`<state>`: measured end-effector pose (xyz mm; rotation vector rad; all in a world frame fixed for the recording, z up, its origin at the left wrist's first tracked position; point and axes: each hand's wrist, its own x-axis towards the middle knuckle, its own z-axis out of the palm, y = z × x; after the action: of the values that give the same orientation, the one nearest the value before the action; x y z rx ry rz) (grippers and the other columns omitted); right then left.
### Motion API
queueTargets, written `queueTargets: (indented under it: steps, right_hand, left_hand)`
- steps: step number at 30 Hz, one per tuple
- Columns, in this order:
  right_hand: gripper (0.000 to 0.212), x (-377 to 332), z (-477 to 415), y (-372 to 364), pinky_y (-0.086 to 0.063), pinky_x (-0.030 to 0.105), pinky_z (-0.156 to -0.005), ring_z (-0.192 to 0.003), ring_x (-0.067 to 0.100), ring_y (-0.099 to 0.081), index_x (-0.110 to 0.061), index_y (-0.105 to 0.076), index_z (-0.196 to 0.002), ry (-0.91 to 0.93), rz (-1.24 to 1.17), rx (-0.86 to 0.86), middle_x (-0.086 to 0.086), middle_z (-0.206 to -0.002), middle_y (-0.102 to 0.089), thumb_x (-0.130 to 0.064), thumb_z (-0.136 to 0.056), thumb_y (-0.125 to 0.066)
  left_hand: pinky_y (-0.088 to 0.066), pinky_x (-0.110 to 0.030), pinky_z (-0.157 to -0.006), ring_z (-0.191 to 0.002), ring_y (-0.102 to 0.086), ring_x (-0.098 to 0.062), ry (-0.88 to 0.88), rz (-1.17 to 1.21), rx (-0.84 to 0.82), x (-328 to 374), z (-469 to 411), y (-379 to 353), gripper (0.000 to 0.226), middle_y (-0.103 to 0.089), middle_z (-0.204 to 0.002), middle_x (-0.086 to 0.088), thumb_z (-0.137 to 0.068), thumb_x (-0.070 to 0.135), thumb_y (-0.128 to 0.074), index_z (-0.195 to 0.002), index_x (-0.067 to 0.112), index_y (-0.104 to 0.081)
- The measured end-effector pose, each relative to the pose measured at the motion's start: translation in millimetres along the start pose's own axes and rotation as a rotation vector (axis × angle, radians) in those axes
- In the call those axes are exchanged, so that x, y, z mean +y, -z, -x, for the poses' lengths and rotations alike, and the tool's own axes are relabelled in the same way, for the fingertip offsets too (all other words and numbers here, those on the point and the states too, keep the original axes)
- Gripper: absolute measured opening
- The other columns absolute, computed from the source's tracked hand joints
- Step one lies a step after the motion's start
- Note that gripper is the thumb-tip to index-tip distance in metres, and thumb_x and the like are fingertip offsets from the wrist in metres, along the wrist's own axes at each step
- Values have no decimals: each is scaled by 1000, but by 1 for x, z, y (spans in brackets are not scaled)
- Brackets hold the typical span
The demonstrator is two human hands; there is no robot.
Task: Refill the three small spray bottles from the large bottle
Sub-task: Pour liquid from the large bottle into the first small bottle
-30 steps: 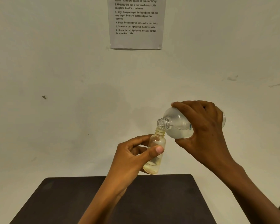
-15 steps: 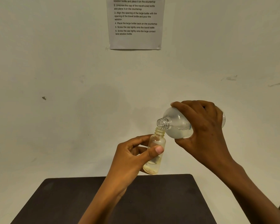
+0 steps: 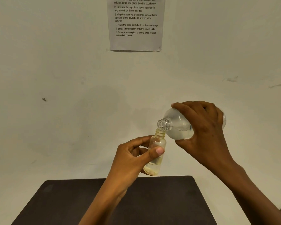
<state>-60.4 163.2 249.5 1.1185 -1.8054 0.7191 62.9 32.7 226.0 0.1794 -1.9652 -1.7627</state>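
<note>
My left hand [image 3: 133,157] grips a small clear bottle [image 3: 156,161] with no cap, held almost upright above the table's far edge. A little yellowish liquid sits in its lower part. My right hand [image 3: 204,127] holds the large clear bottle [image 3: 177,125] tipped on its side, with liquid pooled in its lower half. Its threaded open neck points left and down and rests right at the small bottle's mouth. The other small bottles and the caps are out of sight.
A dark table [image 3: 71,200] fills the lower part of the view, its far edge just below the small bottle. Behind it rises a pale wall with a printed instruction sheet [image 3: 135,24] taped high up.
Both hands and both bottles hold the same pose. The view has tilted slightly, so the sheet sits a little lower in the frame.
</note>
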Motion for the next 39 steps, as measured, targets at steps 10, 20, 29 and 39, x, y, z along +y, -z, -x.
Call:
queueTargets:
  steps: [10,20,29,39]
  right_hand:
    - [66,2,0,-1,-33,40,-83,-106,21,-38,-26,-43,-119,1,6,-6,8,-110,-61,-31,-59,-67]
    - [68,1,0,-3,-31,39,-83,-105,20,-38,-25,-42,-119,3,2,-1,10,-109,-62,-30,-57,-68]
    - [67,0,0,0,-36,45,-84,-106,21,-37,-28,-42,-120,-9,21,-14,6,-110,-61,-31,-58,-67]
    - [68,0,0,0,-38,47,-83,-106,20,-38,-28,-41,-121,-1,25,-10,6,-111,-60,-30,-58,-67]
  left_hand:
    - [-59,-33,-61,-82,-67,-20,0,-10,-1,-1,-1,0,46,-69,-87,3,-49,44,-66,-94,32,-67]
    - [-59,-32,-60,-81,-67,-18,-5,-7,0,-2,-1,1,45,-70,-86,4,-47,47,-66,-91,35,-67]
    - [-60,-35,-61,-83,-67,-20,-12,-2,1,-2,-1,1,41,-70,-85,6,-49,44,-67,-89,36,-67]
    - [-57,-25,-55,-80,-68,-8,-15,8,2,-4,-1,1,38,-70,-76,17,-45,48,-66,-82,41,-66]
